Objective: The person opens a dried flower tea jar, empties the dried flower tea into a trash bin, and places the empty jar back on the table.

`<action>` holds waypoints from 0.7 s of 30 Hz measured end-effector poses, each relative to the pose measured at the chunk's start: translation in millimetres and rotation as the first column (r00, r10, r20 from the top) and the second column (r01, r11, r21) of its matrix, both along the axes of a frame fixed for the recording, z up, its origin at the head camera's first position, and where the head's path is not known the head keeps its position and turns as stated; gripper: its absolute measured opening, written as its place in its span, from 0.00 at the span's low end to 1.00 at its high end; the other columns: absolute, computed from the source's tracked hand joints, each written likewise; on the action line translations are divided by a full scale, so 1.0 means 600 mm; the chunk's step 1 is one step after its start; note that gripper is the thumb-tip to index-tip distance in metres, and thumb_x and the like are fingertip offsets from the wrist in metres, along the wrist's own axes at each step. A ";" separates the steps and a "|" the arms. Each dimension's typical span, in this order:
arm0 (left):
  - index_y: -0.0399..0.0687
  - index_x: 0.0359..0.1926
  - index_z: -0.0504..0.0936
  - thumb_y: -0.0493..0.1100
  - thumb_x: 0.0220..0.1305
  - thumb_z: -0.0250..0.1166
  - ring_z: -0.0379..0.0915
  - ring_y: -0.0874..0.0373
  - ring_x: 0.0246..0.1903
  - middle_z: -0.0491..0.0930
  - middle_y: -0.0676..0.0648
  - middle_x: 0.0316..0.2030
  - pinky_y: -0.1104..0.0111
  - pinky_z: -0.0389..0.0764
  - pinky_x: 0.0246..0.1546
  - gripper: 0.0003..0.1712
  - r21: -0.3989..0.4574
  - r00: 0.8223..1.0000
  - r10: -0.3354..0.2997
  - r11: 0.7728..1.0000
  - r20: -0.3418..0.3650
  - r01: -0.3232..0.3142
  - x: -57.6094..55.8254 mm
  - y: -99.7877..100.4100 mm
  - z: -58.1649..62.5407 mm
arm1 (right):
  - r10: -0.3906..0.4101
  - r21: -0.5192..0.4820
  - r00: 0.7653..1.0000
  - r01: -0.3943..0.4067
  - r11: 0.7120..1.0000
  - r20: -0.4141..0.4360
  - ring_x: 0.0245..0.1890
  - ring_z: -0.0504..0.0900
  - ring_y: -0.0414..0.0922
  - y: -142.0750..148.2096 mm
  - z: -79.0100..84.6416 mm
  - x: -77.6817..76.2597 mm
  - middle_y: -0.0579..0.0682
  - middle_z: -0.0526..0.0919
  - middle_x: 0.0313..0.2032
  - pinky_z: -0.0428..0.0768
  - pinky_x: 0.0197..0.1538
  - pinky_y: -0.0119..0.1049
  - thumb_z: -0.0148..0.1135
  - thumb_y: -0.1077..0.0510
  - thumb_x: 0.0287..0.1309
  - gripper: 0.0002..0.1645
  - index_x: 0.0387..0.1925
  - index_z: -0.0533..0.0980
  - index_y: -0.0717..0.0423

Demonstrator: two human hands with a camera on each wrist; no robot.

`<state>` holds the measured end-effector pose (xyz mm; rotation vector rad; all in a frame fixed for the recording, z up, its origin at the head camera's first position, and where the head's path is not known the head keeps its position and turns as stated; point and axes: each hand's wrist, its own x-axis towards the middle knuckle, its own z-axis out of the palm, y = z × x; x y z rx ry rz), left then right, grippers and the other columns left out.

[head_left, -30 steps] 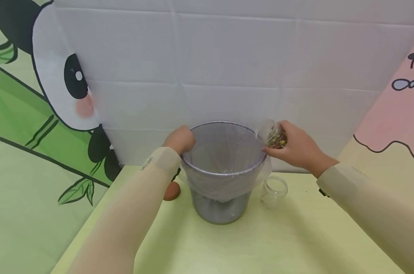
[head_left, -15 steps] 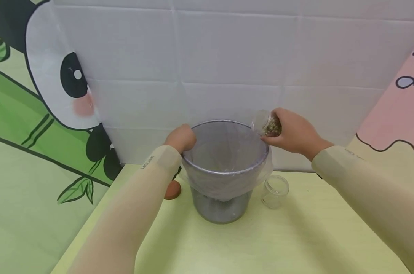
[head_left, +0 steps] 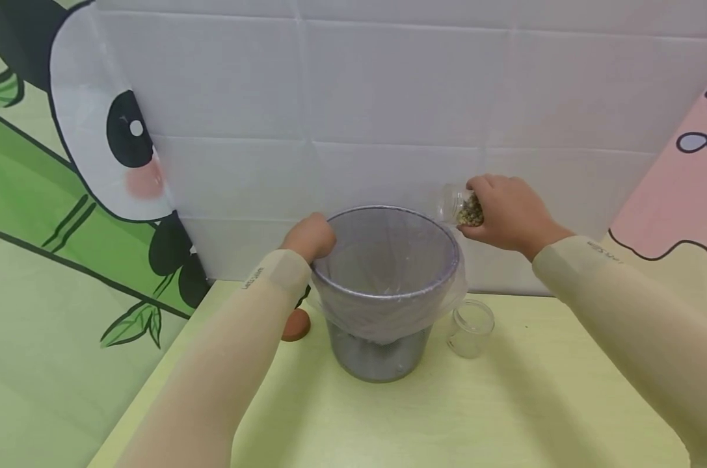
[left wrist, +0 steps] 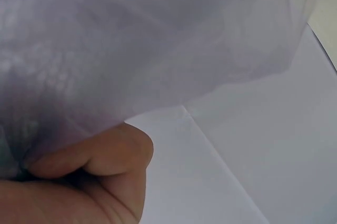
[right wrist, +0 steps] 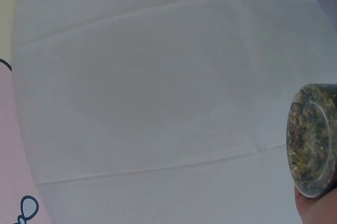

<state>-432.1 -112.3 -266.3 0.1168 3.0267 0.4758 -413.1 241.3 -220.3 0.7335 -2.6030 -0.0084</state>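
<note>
My right hand [head_left: 514,211] grips a clear jar [head_left: 471,211] of dried, mixed-colour bits, tipped nearly on its side. Its mouth points left, beside and just above the right rim of a grey trash can [head_left: 379,357]. In the right wrist view the jar's base [right wrist: 310,142] shows the bits through it. A thin translucent bag [head_left: 382,318] lines the can and folds over its rim. On the left rim my left hand [head_left: 310,237] holds the edge, fingers curled round it with the bag; the left wrist view shows the bag [left wrist: 158,50] above the fingers. The can's bottom is hidden.
To the right of the can an open clear jar [head_left: 470,328] stands on the pale yellow table [head_left: 447,416]. A round reddish-brown object [head_left: 296,325], partly hidden by the left sleeve, lies to the left. A white sheet [head_left: 388,84] hangs close behind.
My right hand has risen with the jar and tipped it closer to level, and the bits have shifted inside. The left hand stays on the rim.
</note>
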 end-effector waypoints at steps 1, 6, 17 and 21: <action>0.26 0.68 0.67 0.37 0.76 0.42 0.71 0.43 0.50 0.68 0.34 0.66 0.52 0.75 0.57 0.26 0.003 1.000 0.000 1.000 0.000 0.000 0.001 0.000 0.000 | 0.000 0.018 1.000 0.000 1.000 -0.004 0.47 0.80 0.62 0.000 0.001 0.001 0.64 0.80 0.51 0.73 0.57 0.62 0.75 0.47 0.54 0.40 0.59 0.71 0.67; 0.26 0.68 0.66 0.37 0.75 0.43 0.71 0.43 0.51 0.68 0.34 0.66 0.52 0.75 0.58 0.26 -0.005 1.000 0.003 1.000 -0.007 -0.003 0.001 -0.001 -0.001 | 0.015 0.107 1.000 -0.013 0.994 -0.015 0.54 0.77 0.63 -0.006 0.009 0.004 0.64 0.79 0.53 0.69 0.62 0.62 0.75 0.48 0.55 0.40 0.60 0.71 0.67; 0.26 0.69 0.65 0.37 0.75 0.43 0.71 0.43 0.50 0.66 0.34 0.68 0.53 0.76 0.55 0.27 -0.003 1.000 -0.024 1.000 0.005 0.024 0.012 -0.014 -0.003 | 0.148 0.352 0.976 -0.083 0.932 -0.162 0.47 0.79 0.60 -0.022 0.003 0.030 0.58 0.79 0.43 0.73 0.55 0.57 0.79 0.52 0.49 0.32 0.49 0.73 0.64; 0.26 0.68 0.66 0.37 0.75 0.43 0.70 0.43 0.49 0.67 0.35 0.66 0.53 0.75 0.55 0.26 0.003 0.999 -0.033 0.999 0.001 0.033 0.018 -0.016 -0.004 | 0.143 0.382 0.975 -0.069 0.922 -0.168 0.47 0.79 0.60 -0.027 0.000 0.043 0.59 0.78 0.44 0.73 0.56 0.57 0.81 0.50 0.48 0.36 0.51 0.72 0.64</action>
